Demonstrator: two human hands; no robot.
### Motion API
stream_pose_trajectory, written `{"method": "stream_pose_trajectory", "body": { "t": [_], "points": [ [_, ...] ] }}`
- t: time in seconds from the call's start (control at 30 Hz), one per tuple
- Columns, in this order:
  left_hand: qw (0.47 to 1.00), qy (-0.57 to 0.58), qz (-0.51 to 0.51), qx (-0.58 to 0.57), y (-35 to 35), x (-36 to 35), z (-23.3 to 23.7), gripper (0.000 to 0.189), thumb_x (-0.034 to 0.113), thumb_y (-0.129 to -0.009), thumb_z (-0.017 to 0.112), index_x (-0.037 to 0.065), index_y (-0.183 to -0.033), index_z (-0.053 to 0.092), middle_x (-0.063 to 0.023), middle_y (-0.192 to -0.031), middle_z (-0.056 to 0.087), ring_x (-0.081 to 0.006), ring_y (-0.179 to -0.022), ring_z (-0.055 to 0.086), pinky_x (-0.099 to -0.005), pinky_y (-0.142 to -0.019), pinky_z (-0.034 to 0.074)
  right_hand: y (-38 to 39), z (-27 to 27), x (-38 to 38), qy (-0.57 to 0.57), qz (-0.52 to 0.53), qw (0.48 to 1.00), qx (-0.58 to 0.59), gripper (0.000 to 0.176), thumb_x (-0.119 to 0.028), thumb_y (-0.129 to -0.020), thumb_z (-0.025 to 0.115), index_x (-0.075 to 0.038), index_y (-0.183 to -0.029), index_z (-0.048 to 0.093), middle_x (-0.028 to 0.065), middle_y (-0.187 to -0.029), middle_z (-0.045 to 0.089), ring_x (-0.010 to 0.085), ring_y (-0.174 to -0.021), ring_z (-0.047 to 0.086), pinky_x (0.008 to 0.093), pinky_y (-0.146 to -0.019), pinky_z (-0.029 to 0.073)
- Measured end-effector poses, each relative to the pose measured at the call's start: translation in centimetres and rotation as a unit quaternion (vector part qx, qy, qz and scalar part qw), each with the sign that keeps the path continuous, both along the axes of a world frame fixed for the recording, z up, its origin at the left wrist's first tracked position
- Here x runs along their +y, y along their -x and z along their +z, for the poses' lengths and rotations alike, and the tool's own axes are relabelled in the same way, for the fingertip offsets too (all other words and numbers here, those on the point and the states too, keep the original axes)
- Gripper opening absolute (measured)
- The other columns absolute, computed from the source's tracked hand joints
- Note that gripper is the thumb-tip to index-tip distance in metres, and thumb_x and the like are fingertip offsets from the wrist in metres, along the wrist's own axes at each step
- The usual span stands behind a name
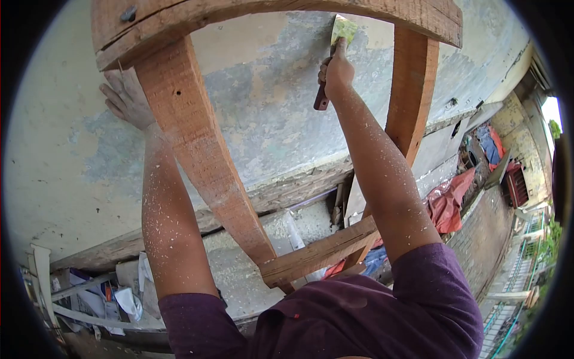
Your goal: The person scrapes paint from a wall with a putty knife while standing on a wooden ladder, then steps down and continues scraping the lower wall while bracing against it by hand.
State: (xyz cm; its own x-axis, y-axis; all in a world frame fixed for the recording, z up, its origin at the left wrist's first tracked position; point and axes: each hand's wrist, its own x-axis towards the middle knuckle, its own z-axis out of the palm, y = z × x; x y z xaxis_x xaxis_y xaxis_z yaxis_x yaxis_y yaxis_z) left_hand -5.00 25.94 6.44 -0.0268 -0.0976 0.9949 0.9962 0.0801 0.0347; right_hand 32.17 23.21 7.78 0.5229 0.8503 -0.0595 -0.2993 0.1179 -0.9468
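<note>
My right hand is wrapped round the dark handle of a putty knife, thumb pressed along its blade. The wide blade, smeared green and white, lies at the wall, whose paint is scraped to patchy grey and blue. On the left, my left hand rests on the wall with its fingers spread, behind a wooden post. Part of that hand is hidden by the post. Pale flakes speckle both forearms.
A wooden frame stands close before me: a top beam, a left post, a right post and a lower rail. Down to the right lie a red tarp and a paved path. Clutter sits lower left.
</note>
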Motion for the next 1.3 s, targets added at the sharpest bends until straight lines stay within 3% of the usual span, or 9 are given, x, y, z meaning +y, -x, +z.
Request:
{"method": "stream_pose_trajectory", "body": {
  "t": [0.17, 0.37, 0.67, 0.77, 0.8, 0.9, 1.1, 1.17, 1.3],
  "points": [
    [1.0, -0.016, 0.012, -0.009, 0.0, 0.4, -0.1, 0.055, 0.026, -0.09, 0.056, 0.025, -0.14, 0.03, -0.0073, -0.152, 0.027, -0.0392, -0.135, 0.031, -0.0522, -0.104, 0.029, 5.9, -12.9, -2.2, 0.086, -0.01, 0.917, -0.388, 0.071, -0.063, -0.087, 0.047, 0.005, -0.073, 0.063, 0.015, -0.061, 0.06, 0.0272, -0.055, 0.059, 0.0387, -0.06, 0.047],
    [0.996, 0.075, -0.039, 0.02, 0.6, -0.7, -1.2, 0.056, 0.04, -0.093, 0.048, 0.021, -0.142, 0.026, -0.0114, -0.151, 0.025, -0.0397, -0.137, 0.025, -0.0516, -0.108, 0.023, 8.7, -5.2, -2.7, 0.045, 0.058, 0.937, -0.342, 0.071, -0.063, -0.087, 0.047, 0.004, -0.07, 0.065, 0.0169, -0.064, 0.062, 0.0286, -0.063, 0.061, 0.0386, -0.065, 0.046],
    [0.998, 0.06, -0.018, -0.004, 1.6, 0.8, -1.6, 0.061, 0.045, -0.095, 0.041, 0.018, -0.144, 0.018, -0.0112, -0.151, 0.023, -0.0343, -0.141, 0.016, -0.0514, -0.11, 0.021, 10.8, -7.8, -3.5, 0.054, 0.056, 0.948, -0.308, 0.065, -0.059, -0.088, 0.049, 0.002, -0.07, 0.065, 0.0154, -0.062, 0.061, 0.029, -0.062, 0.06, 0.038, -0.064, 0.046],
    [0.996, -0.023, 0.022, 0.086, 2.8, 2.1, -1.3, 0.062, 0.046, -0.094, 0.04, 0.015, -0.144, 0.019, -0.0123, -0.15, 0.023, -0.0348, -0.141, 0.017, -0.0508, -0.11, 0.021, 11.9, -11.9, -2.6, 0.051, 0.07, 0.957, -0.276, 0.066, -0.057, -0.09, 0.047, 0.002, -0.068, 0.064, 0.0151, -0.059, 0.058, 0.0283, -0.061, 0.059, 0.0382, -0.063, 0.045],
    [0.998, -0.005, 0.022, 0.059, 2.3, 2.2, -1.2, 0.062, 0.046, -0.095, 0.04, 0.015, -0.144, 0.018, -0.0125, -0.15, 0.023, -0.0352, -0.141, 0.017, -0.0512, -0.11, 0.021, 12.2, -9.4, -2.6, 0.046, 0.1, 0.961, -0.254, 0.068, -0.059, -0.088, 0.045, 0.005, -0.084, 0.068, 0.0271, -0.078, 0.063, 0.0403, -0.08, 0.062, 0.0452, -0.076, 0.046],
    [0.998, 0.01, 0.001, 0.056, 2.6, 1.8, -1.7, 0.063, 0.045, -0.095, 0.04, 0.013, -0.144, 0.018, -0.013, -0.15, 0.023, -0.0355, -0.14, 0.017, -0.052, -0.11, 0.021, 12.8, -2.0, -2.8, 0.027, 0.104, 0.962, -0.25, 0.068, -0.059, -0.088, 0.046, 0.005, -0.079, 0.067, 0.0254, -0.077, 0.064, 0.0376, -0.081, 0.063, 0.0446, -0.077, 0.045],
    [0.999, 0.021, -0.027, 0.009, 3.3, 2.5, -1.9, 0.065, 0.048, -0.095, 0.038, 0.015, -0.146, 0.016, -0.013, -0.152, 0.019, -0.0338, -0.141, 0.017, -0.0497, -0.111, 0.02, 12.4, -8.5, -2.5, 0.04, 0.116, 0.966, -0.23, 0.069, -0.06, -0.088, 0.047, 0.005, -0.072, 0.066, 0.0256, -0.07, 0.061, 0.0389, -0.075, 0.061, 0.0445, -0.074, 0.045],
    [0.999, 0.032, -0.013, 0.015, 2.9, 2.3, -1.9, 0.066, 0.049, -0.095, 0.038, 0.015, -0.146, 0.016, -0.0126, -0.153, 0.016, -0.033, -0.141, 0.016, -0.0484, -0.112, 0.019, 11.8, -7.4, -1.9, 0.026, 0.094, 0.968, -0.232, 0.061, -0.054, -0.09, 0.052, -0.001, -0.061, 0.062, 0.0054, -0.049, 0.052, 0.0143, -0.045, 0.052, 0.031, -0.049, 0.041],
    [0.995, 0.095, -0.021, -0.005, 1.3, 0.2, -1.6, 0.066, 0.048, -0.095, 0.04, 0.015, -0.147, 0.015, -0.0115, -0.154, 0.013, -0.0319, -0.142, 0.012, -0.048, -0.113, 0.016, 9.7, -12.7, -1.6, 0.028, 0.076, 0.978, -0.192, 0.061, -0.053, -0.09, 0.052, 0.001, -0.064, 0.063, 0.0061, -0.051, 0.053, 0.0155, -0.047, 0.052, 0.0309, -0.051, 0.042]
  ]
}}
